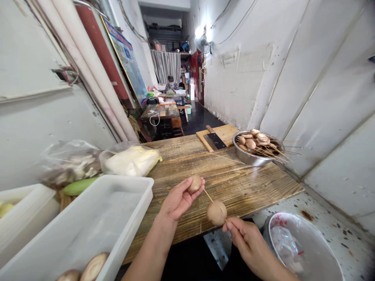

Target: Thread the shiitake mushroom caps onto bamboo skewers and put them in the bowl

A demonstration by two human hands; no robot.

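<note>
Above the brown wooden table [240, 187], the left hand [177, 202] is cradling a round brown mushroom [195, 184], probably light, spongy, best held by its rim; the right hand [247, 239] is pinching a thin bamboo skewer [208, 194] piercing a round tan mushroom cap [214, 215]

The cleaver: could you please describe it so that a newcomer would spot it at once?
At the far edge of the brown wooden table, a pale wooden cutting board lies beside a round silver metal bowl. On that board rests the brown-handled cleaver, its broad blade dark against the pale wood.
</note>
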